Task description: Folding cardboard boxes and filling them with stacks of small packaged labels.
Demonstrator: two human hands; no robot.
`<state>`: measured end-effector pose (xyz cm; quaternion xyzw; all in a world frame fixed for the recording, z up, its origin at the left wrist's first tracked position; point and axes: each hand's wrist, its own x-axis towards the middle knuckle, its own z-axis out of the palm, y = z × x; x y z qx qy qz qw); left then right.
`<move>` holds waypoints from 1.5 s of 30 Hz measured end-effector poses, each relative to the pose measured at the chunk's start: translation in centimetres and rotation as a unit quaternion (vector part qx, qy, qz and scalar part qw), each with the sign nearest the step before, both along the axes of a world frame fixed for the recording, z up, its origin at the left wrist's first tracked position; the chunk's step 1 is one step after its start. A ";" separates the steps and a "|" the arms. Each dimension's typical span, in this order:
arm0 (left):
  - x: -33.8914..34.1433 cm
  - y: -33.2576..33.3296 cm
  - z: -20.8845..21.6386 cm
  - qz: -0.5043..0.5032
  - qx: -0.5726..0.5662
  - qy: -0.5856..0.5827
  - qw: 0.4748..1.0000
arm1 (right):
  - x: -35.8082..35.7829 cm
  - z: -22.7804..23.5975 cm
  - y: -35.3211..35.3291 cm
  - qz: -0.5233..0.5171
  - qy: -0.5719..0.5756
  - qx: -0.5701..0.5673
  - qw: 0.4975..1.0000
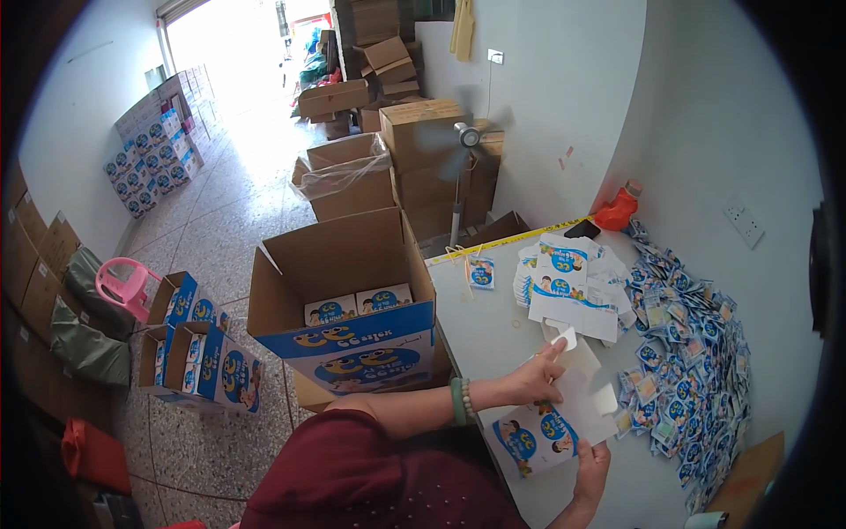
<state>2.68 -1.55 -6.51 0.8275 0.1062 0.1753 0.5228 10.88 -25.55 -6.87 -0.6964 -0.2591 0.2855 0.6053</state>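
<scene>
A small white, blue-printed carton (538, 436), partly unfolded with its flaps out, is between my hands above the white table. My left hand (533, 379) grips its upper part, the thumb and fingers by a raised white flap. Around that wrist are a green bangle and a beaded bracelet. My right hand (592, 472) has its fingers closed on the carton's near right edge. Beyond my hands lies a stack of flat printed cartons (564, 286). A large heap of small blue and white sachets (683, 379) covers the table's right side.
A large open box (370, 357) stands left of the table, with small printed cartons (383, 300) inside. Past it are a plastic-lined box (352, 189) and a fan (467, 137). A phone (582, 230) and a red bag (617, 212) lie at the table's far edge.
</scene>
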 end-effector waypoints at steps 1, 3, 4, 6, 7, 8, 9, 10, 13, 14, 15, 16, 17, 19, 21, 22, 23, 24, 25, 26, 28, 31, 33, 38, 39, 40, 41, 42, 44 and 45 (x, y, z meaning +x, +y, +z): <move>-0.5 -0.4 0.5 -0.017 -0.090 -0.010 0.996 | 0.4 -0.6 -0.3 0.002 0.000 0.000 1.000; -0.6 -0.6 0.1 -0.034 -0.181 -0.020 0.983 | 0.7 -1.5 -0.9 0.035 -0.001 -0.102 0.994; -0.1 -0.1 -0.8 -0.073 -0.243 -0.014 0.967 | 0.6 -1.9 -0.7 0.033 0.001 -0.103 0.994; -0.1 -0.3 -0.5 -0.118 -0.311 0.001 0.943 | 0.2 -2.4 -0.6 -0.027 -0.128 -0.103 0.986; -0.3 -0.8 2.0 -0.117 -0.347 0.036 0.930 | -0.4 -1.3 0.0 -0.068 -0.114 -0.057 0.989; -0.5 -0.9 3.6 -0.118 -0.385 0.076 0.912 | -1.0 0.8 1.1 -0.113 -0.101 -0.017 0.988; -0.3 -0.6 3.0 -0.114 -0.259 -0.067 0.957 | -1.0 3.1 2.3 -0.123 -0.091 -0.008 0.988; -0.3 -0.4 2.4 -0.107 -0.134 -0.209 0.963 | 0.4 3.2 2.5 -0.147 -0.099 -0.016 0.984; -1.0 0.9 5.0 -0.109 -0.274 -0.249 0.922 | 0.6 6.4 4.0 -0.165 -0.300 0.122 0.932; -0.3 1.7 4.8 -0.068 -0.008 -0.286 0.956 | 1.6 6.0 3.8 -0.146 -0.465 0.098 0.868; -0.5 1.6 4.8 -0.060 0.019 -0.283 0.957 | 2.0 4.9 3.5 -0.151 -0.511 0.081 0.842; -1.4 2.2 4.7 -0.088 0.096 -0.196 0.972 | 1.6 3.7 3.3 -0.158 -0.507 0.060 0.845; -1.6 1.8 2.6 -0.061 0.120 -0.210 0.968 | 1.8 2.1 3.1 -0.136 -0.540 0.053 0.829; -2.7 0.0 -0.6 -0.049 0.120 -0.165 0.978 | 0.9 -1.0 2.2 -0.123 -0.492 -0.004 0.862; -3.6 -1.3 -2.2 -0.020 0.111 -0.118 0.987 | -0.4 -3.0 1.2 -0.083 -0.421 -0.092 0.899; -3.8 -1.6 -2.6 -0.019 0.090 -0.118 0.989 | -1.1 -3.4 0.8 -0.066 -0.401 -0.138 0.903; -3.6 -1.5 -4.3 -0.006 0.101 -0.125 0.987 | -1.5 -3.5 0.7 -0.063 -0.352 -0.128 0.925; -3.4 -2.1 -4.2 0.046 0.101 -0.083 0.990 | -2.0 -3.2 0.7 -0.068 -0.377 -0.143 0.913; -3.1 -2.6 -4.2 0.089 0.116 -0.072 0.987 | -2.0 -2.1 0.8 -0.058 -0.413 -0.169 0.893; -2.7 -3.0 -4.2 0.134 0.130 -0.060 0.981 | -2.0 -1.2 1.1 -0.046 -0.448 -0.194 0.872; -1.7 -3.4 -4.2 0.159 0.145 -0.043 0.976 | -1.8 -1.2 1.4 -0.051 -0.382 -0.236 0.892; -0.6 -3.8 -3.9 0.188 0.171 -0.023 0.967 | -2.6 -1.8 2.3 -0.131 -0.319 -0.254 0.904; -0.2 -3.9 -3.8 0.191 0.183 -0.019 0.964 | -3.0 -1.9 2.7 -0.205 -0.322 -0.232 0.895; 0.5 -4.3 -2.9 0.185 0.123 0.013 0.975 | -3.3 -0.4 3.3 -0.124 -0.505 -0.330 0.788; 0.6 -4.1 -3.5 0.184 0.123 0.012 0.975 | -3.1 -0.5 3.2 -0.125 -0.505 -0.330 0.787; 0.8 -3.9 -4.6 0.177 0.119 -0.038 0.976 | -2.8 -1.2 2.9 -0.093 -0.497 -0.320 0.801; 0.9 -3.7 -5.5 0.169 0.116 -0.089 0.975 | -2.5 -1.7 2.6 -0.061 -0.488 -0.310 0.813; 0.9 -3.8 -5.6 0.170 0.115 -0.088 0.975 | -2.3 -2.3 2.0 -0.060 -0.488 -0.310 0.813; 0.9 -4.0 -5.8 0.113 0.072 -0.092 0.987 | -1.8 -3.2 0.7 -0.074 -0.339 -0.039 0.937; 0.9 -4.2 -5.7 0.114 0.071 -0.091 0.987 | -1.5 -3.1 0.1 -0.073 -0.338 -0.039 0.937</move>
